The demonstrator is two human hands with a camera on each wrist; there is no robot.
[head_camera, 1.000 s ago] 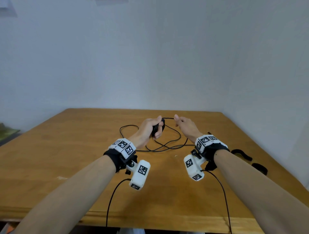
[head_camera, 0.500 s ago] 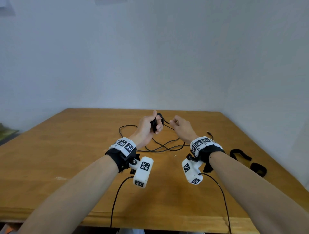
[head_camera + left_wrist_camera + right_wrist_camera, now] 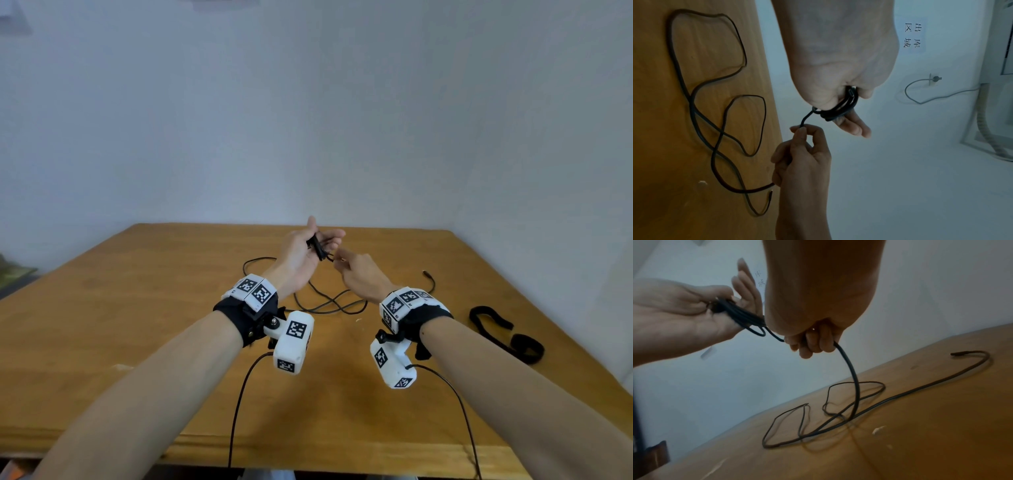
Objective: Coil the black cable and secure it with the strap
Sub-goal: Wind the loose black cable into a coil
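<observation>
My left hand (image 3: 310,251) is raised above the table with its palm turned up, and thumb and fingers pinch a small coil of the black cable (image 3: 842,107). Just to its right, my right hand (image 3: 354,270) grips the cable a short way from the coil (image 3: 740,314), fingers curled round it. From that hand the black cable (image 3: 854,382) drops to the wooden table (image 3: 137,342) and lies there in loose crossing loops (image 3: 325,303). Its free plug end (image 3: 426,273) rests behind my right wrist. The black strap (image 3: 503,334) lies flat on the table at the right.
The table sits in a corner, with white walls close behind and to the right. Thin cords from the wrist cameras hang over the front edge (image 3: 236,411). A small pale scrap (image 3: 877,430) lies by the loose loops.
Both hands have risen higher above the table. The left hand has turned palm up with the coil, and the right hand has moved in close beside it along the cable.
</observation>
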